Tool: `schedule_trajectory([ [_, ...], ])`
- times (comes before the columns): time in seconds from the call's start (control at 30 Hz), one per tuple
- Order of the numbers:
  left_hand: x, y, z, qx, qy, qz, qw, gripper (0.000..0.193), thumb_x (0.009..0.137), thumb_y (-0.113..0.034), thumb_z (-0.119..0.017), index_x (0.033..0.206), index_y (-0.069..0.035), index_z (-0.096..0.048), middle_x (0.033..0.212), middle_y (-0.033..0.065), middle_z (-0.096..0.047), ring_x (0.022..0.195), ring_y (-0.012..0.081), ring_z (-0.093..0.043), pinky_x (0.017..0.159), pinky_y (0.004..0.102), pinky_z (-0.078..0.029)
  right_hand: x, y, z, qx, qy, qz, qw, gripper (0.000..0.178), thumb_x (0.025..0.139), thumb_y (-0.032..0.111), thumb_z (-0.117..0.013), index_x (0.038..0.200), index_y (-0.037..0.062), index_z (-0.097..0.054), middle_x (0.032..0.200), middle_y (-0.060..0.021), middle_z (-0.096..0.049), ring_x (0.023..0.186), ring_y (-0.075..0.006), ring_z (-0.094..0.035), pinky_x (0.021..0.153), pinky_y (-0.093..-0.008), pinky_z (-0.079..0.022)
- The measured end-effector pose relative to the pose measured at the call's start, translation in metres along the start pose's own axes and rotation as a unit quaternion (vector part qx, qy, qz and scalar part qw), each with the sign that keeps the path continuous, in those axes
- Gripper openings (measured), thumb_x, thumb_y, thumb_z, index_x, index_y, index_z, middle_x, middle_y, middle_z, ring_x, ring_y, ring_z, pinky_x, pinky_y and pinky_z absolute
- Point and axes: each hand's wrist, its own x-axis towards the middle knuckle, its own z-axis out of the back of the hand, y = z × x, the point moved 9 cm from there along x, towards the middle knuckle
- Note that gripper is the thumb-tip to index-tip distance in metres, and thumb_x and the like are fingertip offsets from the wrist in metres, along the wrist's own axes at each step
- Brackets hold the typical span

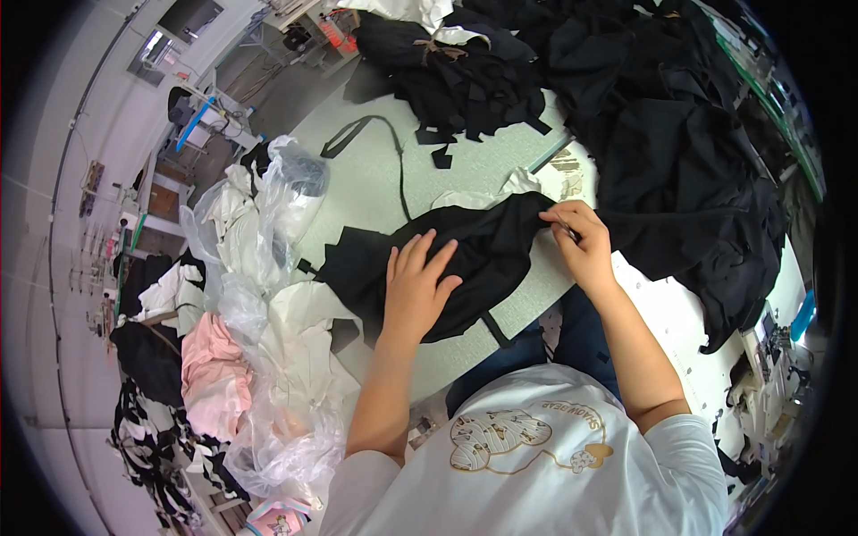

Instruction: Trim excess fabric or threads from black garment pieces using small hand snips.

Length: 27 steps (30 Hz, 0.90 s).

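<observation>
A black piece of fabric [483, 237], sewn in parts and rumpled, lies across the table in front of me. My left hand [418, 284] rests flat on its left half, fingers spread. At its upper right corner my right hand [581, 243] pinches the fabric's edge between thumb and fingers. A small dark, thin tool [570, 232] shows within that hand, perhaps thread snips, mostly hidden by the fingers. One narrow black strap [497, 330] hangs from the fabric's lower edge toward my lap. Another long black strip [399, 161] trails up and left over the table.
The pale green table [357, 192] bears a heap of black cut pieces [456, 76] at the back. Black cloth [670, 161] piles up on the right. Clear plastic bags [295, 179], white cloth and pink cloth [217, 371] crowd the left edge. White scraps [474, 196] lie behind the fabric.
</observation>
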Motion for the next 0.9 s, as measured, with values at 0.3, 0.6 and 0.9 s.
schedule_trajectory([
  [0.3, 0.077, 0.020, -0.030, -0.045, 0.054, 0.056, 0.996, 0.026, 0.083, -0.014, -0.071, 0.105, -0.006, -0.060, 0.106, 0.0157, -0.067, 0.101, 0.0387, -0.062, 0.085, 0.0442, -0.049, -0.035, -0.056, 0.066, -0.037, -0.084, -0.199, 0.976, 0.037, 0.095, 0.003, -0.051, 0.131, 0.0016, -0.058, 0.094, -0.0117, -0.072, 0.078, -0.0097, -0.063, 0.075, -0.0246, -0.050],
  [0.6, 0.146, 0.001, -0.028, -0.158, 0.047, -0.043, 0.985, 0.021, 0.092, -0.008, -0.058, 0.112, -0.002, -0.062, 0.115, 0.0153, -0.066, 0.107, 0.0274, -0.064, 0.093, 0.0334, -0.048, 0.018, -0.016, 0.065, 0.055, -0.045, -0.050, 0.996, 0.034, 0.097, 0.002, -0.048, 0.128, 0.0049, -0.062, 0.081, 0.0037, -0.060, 0.063, -0.0030, -0.039, 0.060, -0.0190, -0.037],
  [0.9, 0.163, -0.120, -0.058, -0.618, 0.213, -0.044, 0.756, 0.005, 0.098, -0.003, -0.049, 0.094, -0.005, -0.051, 0.096, 0.0068, -0.065, 0.082, 0.0119, -0.056, 0.081, 0.0259, -0.046, 0.063, 0.016, 0.057, 0.171, 0.037, -0.108, 0.979, 0.035, 0.100, 0.010, -0.046, 0.130, 0.0110, -0.063, 0.076, 0.0058, -0.058, 0.063, -0.0024, -0.044, 0.060, -0.0193, -0.040],
])
